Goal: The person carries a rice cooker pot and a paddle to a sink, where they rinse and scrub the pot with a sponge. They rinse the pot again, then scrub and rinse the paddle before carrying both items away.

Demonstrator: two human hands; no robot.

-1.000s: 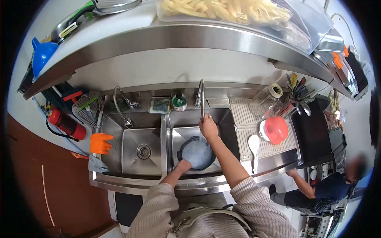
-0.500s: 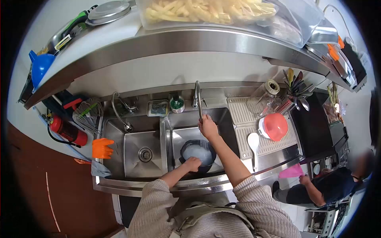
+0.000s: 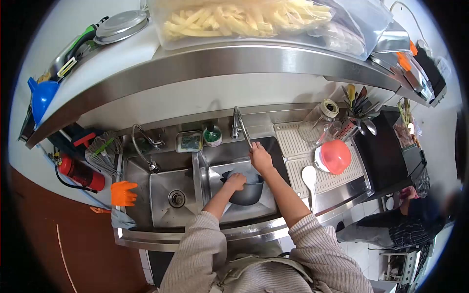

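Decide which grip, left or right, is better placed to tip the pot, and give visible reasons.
Left, most likely. The left grip is at the rim of the dark pot; the right grip is apart from it, up at the faucet spout, so it would probably have to let go first.

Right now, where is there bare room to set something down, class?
The left basin's floor is bare around its drain, between the orange glove and sink divider. A smaller patch of bare mat lies in front of the red bowl, right of the white spoon. Crowded: the right basin, with pot, left hand and right hand above, and behind the bowl, with jar and utensils.
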